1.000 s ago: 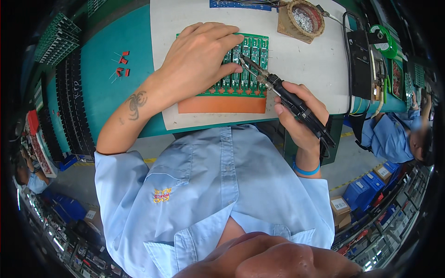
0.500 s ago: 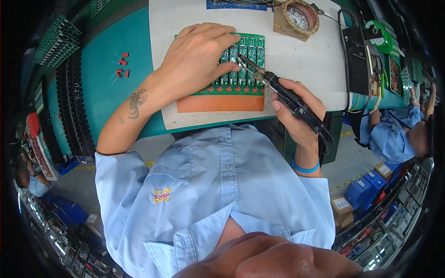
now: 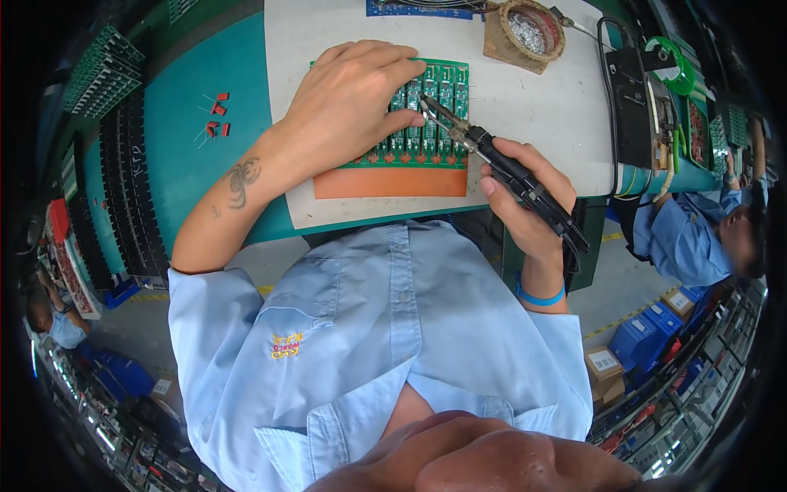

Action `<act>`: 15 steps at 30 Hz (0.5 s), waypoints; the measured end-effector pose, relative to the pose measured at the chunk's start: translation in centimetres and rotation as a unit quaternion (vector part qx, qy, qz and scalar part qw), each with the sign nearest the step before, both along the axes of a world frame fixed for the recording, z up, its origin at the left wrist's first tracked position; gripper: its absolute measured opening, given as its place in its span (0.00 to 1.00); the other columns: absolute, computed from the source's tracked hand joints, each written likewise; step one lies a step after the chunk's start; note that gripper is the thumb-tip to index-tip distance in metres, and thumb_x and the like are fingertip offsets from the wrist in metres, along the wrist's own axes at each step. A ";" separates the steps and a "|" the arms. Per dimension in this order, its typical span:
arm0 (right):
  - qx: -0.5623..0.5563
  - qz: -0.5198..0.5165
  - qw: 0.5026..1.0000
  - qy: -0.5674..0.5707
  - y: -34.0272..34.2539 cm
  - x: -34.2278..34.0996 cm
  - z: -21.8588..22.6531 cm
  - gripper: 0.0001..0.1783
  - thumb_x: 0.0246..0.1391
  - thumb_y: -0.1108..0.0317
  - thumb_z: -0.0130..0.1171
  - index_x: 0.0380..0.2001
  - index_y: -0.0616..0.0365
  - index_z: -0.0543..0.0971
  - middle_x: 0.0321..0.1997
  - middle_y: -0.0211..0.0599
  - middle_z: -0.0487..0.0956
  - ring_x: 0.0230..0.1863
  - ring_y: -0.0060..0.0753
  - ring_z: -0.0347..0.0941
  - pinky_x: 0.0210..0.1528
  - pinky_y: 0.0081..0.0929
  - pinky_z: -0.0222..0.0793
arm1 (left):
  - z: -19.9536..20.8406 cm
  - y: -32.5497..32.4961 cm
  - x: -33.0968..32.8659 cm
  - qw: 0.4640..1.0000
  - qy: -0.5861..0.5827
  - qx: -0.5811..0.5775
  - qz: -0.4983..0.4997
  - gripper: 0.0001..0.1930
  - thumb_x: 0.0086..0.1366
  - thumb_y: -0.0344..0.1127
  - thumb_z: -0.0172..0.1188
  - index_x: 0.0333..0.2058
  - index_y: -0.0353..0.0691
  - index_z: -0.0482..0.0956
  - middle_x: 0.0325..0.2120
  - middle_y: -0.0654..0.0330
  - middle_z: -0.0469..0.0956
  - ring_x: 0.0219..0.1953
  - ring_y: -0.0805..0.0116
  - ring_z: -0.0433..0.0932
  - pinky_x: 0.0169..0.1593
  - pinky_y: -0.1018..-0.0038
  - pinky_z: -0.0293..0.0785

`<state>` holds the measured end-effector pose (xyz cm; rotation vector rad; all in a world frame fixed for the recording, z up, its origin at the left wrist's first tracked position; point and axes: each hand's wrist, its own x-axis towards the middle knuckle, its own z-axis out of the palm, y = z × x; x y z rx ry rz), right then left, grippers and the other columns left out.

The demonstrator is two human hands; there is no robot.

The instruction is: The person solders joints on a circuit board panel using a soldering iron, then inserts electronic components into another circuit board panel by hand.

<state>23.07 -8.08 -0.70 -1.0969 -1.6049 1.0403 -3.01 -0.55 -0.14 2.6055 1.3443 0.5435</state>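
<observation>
My left hand (image 3: 348,102) lies over a green panel of circuit boards (image 3: 447,94), fingers stretched toward its far edge and thumb apart on the boards. It covers the panel's left part. In my right hand (image 3: 529,225) is a black soldering iron (image 3: 510,168), slanting up and left. Its metal tip (image 3: 434,111) is at the boards beside my left thumb; whether it touches them I cannot tell. An orange-brown strip (image 3: 389,184) runs along the panel's near side.
Red components (image 3: 217,109) with wire leads lie left on the green mat (image 3: 193,176). Far right of the panel stands a round container (image 3: 529,33) of metal bits, near a black unit (image 3: 631,107) with a green reel (image 3: 672,66). A co-worker (image 3: 689,234) sits at right.
My hands, the soldering iron and the panel look unmoved. The co-worker at the right has shifted slightly.
</observation>
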 end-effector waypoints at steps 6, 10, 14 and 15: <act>0.008 0.000 1.000 -0.001 0.1 0.1 -0.2 0.25 0.45 0.79 0.72 0.50 0.66 0.83 0.34 0.42 0.85 0.31 0.30 0.79 0.34 0.21 0.74 | 0.2 0.0 0.1 1.000 0.017 -0.007 0.003 0.26 0.57 0.40 0.74 0.54 0.40 0.82 0.56 0.61 0.81 0.58 0.60 0.78 0.64 0.65 0.70; 0.009 -0.002 1.000 -0.009 0.0 0.1 -0.2 0.25 0.44 0.79 0.72 0.50 0.66 0.83 0.35 0.42 0.85 0.31 0.30 0.79 0.35 0.21 0.74 | 0.3 0.1 0.1 1.000 0.019 -0.013 0.001 0.26 0.57 0.40 0.74 0.54 0.40 0.82 0.56 0.61 0.81 0.58 0.60 0.78 0.64 0.64 0.70; 0.003 -0.006 1.000 -0.015 -0.1 0.5 -0.2 0.25 0.44 0.78 0.72 0.50 0.65 0.83 0.35 0.42 0.85 0.31 0.30 0.78 0.36 0.22 0.74 | 0.4 0.1 0.0 1.000 0.021 -0.018 0.001 0.26 0.57 0.41 0.74 0.54 0.40 0.82 0.56 0.61 0.81 0.58 0.59 0.78 0.64 0.64 0.70; 0.004 -0.016 1.000 -0.008 -0.1 0.7 0.1 0.26 0.44 0.78 0.73 0.50 0.65 0.83 0.35 0.42 0.85 0.31 0.30 0.78 0.37 0.23 0.74 | 0.4 0.1 0.0 1.000 0.015 -0.015 0.000 0.26 0.57 0.41 0.74 0.54 0.40 0.82 0.56 0.60 0.81 0.58 0.59 0.78 0.64 0.63 0.70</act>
